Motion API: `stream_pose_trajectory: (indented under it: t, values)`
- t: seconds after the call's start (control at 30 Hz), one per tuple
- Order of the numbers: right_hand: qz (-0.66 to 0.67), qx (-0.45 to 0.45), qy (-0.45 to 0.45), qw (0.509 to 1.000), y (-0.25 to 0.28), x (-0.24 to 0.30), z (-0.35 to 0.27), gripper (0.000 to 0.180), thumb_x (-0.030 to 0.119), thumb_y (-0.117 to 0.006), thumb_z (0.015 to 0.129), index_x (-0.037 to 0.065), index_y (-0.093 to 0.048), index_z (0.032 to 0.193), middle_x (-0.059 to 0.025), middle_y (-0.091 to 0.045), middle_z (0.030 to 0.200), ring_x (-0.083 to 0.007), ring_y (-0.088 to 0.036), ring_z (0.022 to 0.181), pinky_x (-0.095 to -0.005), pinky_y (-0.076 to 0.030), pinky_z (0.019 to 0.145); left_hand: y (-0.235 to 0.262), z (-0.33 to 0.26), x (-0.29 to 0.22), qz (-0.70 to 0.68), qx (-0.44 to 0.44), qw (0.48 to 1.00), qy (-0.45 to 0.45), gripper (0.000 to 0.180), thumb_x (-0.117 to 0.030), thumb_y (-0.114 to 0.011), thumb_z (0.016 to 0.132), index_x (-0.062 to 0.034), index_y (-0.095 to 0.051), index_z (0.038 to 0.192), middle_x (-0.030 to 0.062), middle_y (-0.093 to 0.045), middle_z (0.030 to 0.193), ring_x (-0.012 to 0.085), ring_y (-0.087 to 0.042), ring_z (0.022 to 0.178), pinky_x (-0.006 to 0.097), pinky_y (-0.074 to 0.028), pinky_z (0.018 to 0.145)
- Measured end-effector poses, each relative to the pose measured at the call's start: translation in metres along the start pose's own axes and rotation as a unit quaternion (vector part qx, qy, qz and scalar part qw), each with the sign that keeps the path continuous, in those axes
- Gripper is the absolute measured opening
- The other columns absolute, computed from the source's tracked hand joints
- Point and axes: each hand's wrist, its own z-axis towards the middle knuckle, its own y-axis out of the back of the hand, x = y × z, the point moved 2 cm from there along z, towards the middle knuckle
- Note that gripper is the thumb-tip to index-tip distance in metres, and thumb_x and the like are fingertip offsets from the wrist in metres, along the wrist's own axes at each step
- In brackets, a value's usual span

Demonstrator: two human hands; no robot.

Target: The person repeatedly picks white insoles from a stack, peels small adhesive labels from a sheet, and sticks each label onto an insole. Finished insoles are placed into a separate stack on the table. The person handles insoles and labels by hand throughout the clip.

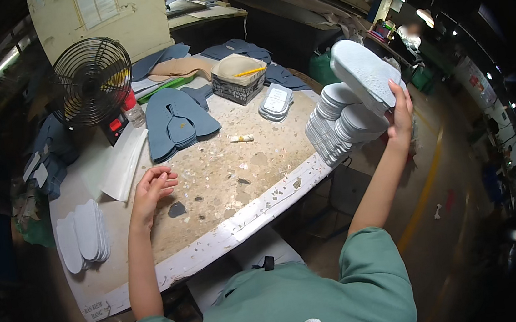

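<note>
At the right, my right hand (400,113) is closed on the heel end of some light grey insoles (363,73); how many layers it grips I cannot tell. They are tilted above tall stacks of similar insoles (335,129) at the table's right edge. My left hand (153,192) hovers at the left over the worn table (222,183), its fingers loosely bent and apart, nothing in them. More insoles (83,236) lie in two overlapping piles at the table's left edge. Beyond my left hand is a stack of blue-grey shoe upper pieces (180,126).
A black fan (92,81) and a red-capped bottle (134,110) stand at the back left. Behind are a box with a yellow pencil (239,80), small pale pieces (276,102) and a short whitish roll (242,139). Other people sit farther off.
</note>
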Motion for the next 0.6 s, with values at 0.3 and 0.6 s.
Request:
stream_pose_trajectory:
  t: [0.3, 0.6]
  values:
    - [-0.006, -0.049, -0.137, 0.989, 0.056, -0.061, 0.045, 0.044, 0.043, -0.071, 0.079, 0.009, -0.063, 0.106, -0.0044, -0.066, 0.093, -0.0164, -0.064, 0.080, -0.0329, -0.054, 0.064, -0.007, 0.001, 0.007, 0.037, 0.013, 0.999, 0.002, 0.024, -0.024, -0.057, 0.097, -0.0063, -0.058, 0.113, 0.0068, -0.066, 0.106, 0.0129, -0.065, 0.095, 0.025, -0.051, 0.082]
    - [-0.093, -0.037, -0.095, 0.990, 0.073, -0.086, 0.056, 0.050, 0.047, -0.067, 0.084, 0.004, -0.065, 0.110, -0.0055, -0.065, 0.091, -0.0164, -0.060, 0.086, -0.0334, -0.051, 0.074, -0.009, 0.003, 0.008, 0.067, -0.007, 0.998, 0.000, 0.022, -0.021, -0.057, 0.097, -0.0055, -0.059, 0.113, 0.0064, -0.067, 0.105, 0.0117, -0.064, 0.093, 0.024, -0.051, 0.080]
